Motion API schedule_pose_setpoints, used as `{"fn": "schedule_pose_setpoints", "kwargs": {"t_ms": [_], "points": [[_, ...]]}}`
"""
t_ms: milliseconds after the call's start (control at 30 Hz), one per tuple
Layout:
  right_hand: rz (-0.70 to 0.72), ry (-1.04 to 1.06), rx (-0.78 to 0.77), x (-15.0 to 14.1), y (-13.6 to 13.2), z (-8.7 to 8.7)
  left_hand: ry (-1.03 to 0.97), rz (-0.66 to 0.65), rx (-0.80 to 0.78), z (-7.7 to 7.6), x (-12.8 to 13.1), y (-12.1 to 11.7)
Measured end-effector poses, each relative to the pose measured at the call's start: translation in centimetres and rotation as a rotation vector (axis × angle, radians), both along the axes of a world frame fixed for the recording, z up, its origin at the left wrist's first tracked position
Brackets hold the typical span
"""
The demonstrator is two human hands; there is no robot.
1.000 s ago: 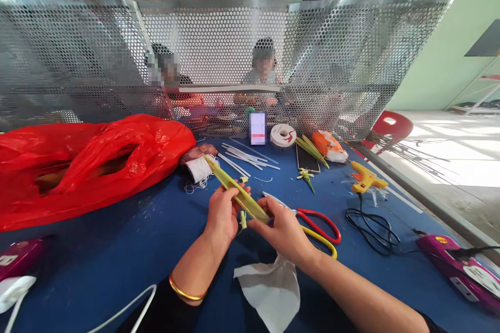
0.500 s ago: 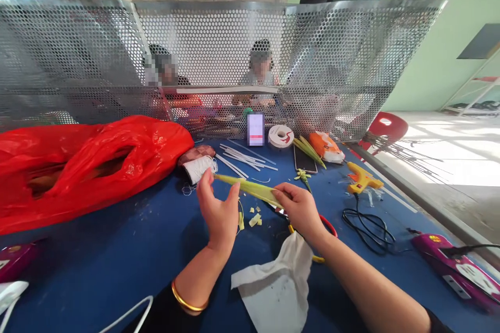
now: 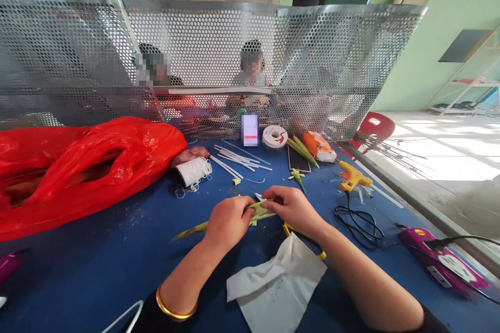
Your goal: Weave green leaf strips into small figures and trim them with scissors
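A long yellow-green corn husk strip [image 3: 190, 232] runs between my hands, its narrow end pointing down and left past my wrist. My left hand [image 3: 230, 218] is closed around its middle, thumb and fingers pinched together. My right hand [image 3: 291, 205] pinches the wider end, close to my left fingertips. Beneath my right hand lie scissors with yellow handles [image 3: 321, 255], partly hidden; a pale pointed tip shows by the fingers. A crumpled white cloth [image 3: 275, 283] rests in front of me, and a small husk scrap [image 3: 236, 182] lies beyond my left hand.
At left sits a red plastic bag [image 3: 156, 151], beside white thread [image 3: 194, 170]. White sticks [image 3: 238, 157], a phone [image 3: 250, 130], a ribbon spool [image 3: 274, 137] and more husks [image 3: 302, 151] stretch across the back. A yellow glue gun [image 3: 353, 177] and purple power strip [image 3: 441, 257] lie right.
My left hand has moved from the strip's far tip to its middle, closing on it. The strip has swung down and left, and my hands have come together.
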State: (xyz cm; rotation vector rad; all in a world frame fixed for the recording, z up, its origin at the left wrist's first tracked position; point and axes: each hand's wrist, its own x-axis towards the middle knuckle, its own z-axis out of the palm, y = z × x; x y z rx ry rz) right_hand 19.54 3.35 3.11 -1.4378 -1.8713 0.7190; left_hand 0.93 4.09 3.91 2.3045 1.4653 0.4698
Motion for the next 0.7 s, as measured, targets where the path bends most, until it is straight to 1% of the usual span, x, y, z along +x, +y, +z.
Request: {"fn": "schedule_pose_setpoints", "kwargs": {"t_ms": [33, 67, 100, 133, 200, 267, 333, 367, 433, 500, 600, 700], "points": [[-0.043, -0.026, 0.007, 0.6, 0.1, 0.4, 0.004, 0.013, 0.005, 0.0, 0.0, 0.0], [-0.122, -0.079, 0.023, 1.5, 0.3, 0.9, 0.008, 0.021, 0.007, 0.0, 0.1, 0.0], [-0.253, -0.161, 0.047, 2.5, 0.5, 1.3, 0.011, 0.025, 0.006, 0.1, 0.1, 0.0], [-0.419, -0.283, 0.055, 3.8, 0.6, 1.7, 0.011, 0.024, 0.0, 0.1, 0.1, -0.1], [-0.826, -0.516, 0.038, 6.8, 0.8, 2.2, 0.008, 0.028, -0.014, 0.2, 0.2, -0.1], [-1.009, -0.563, 0.002, 10.0, 0.6, 2.2, 0.0, 0.035, -0.021, 0.3, 0.2, -0.1], [-1.056, -0.58, -0.053, 12.5, 0.1, 1.6, -0.017, 0.046, -0.019, 0.3, 0.2, -0.1], [-1.048, -0.589, -0.076, 13.4, -0.3, 1.2, -0.024, 0.05, -0.016, 0.3, 0.2, -0.1], [-1.026, -0.614, -0.092, 14.2, -1.1, 0.4, -0.028, 0.054, -0.001, 0.1, 0.2, 0.0], [-1.005, -0.642, -0.078, 14.1, -1.8, -0.3, -0.023, 0.049, 0.016, 0.0, 0.2, 0.1], [-0.994, -0.696, -0.037, 12.9, -2.3, -1.3, -0.026, 0.038, 0.013, -0.2, 0.2, 0.1], [-0.96, -0.897, 0.011, 12.0, -2.1, -2.2, -0.03, 0.036, 0.012, -0.2, 0.2, 0.1]]}}
